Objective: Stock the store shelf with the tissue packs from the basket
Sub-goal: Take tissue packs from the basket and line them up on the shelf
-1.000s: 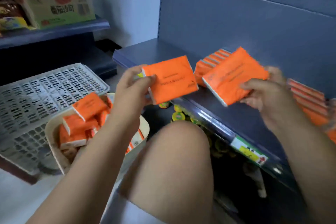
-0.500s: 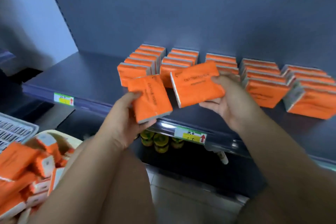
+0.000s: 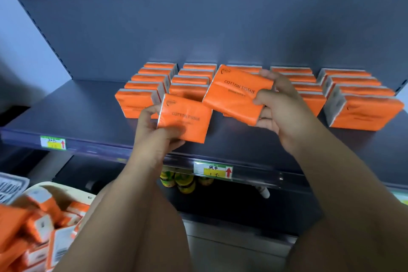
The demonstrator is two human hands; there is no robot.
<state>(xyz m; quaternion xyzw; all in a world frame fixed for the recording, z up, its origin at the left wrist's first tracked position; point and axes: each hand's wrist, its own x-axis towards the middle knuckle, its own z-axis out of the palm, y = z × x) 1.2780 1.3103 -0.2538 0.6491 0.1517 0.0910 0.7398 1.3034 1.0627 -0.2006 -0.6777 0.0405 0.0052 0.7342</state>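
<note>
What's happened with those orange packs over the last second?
Both hands carried their packs forward to the shelved rows: the left hand turned the left pack level before the second row; the right hand brought the right pack over the third. Neither pack was let go, and the rows stayed put.

On my feed I saw two green-and-yellow price labels, each with a red arrow: the left label [image 3: 53, 143], blurred, and the middle label [image 3: 213, 171], with handwritten marks I could not read. Just beneath the middle one stood a few small jars [image 3: 184, 182] in yellow and green, in shadow. To their right a white object [image 3: 262, 192] poked out, which I could not identify. A gridded crate [image 3: 12, 189] showed at the left edge, with a pale wall [image 3: 19, 35] high above it.
</note>
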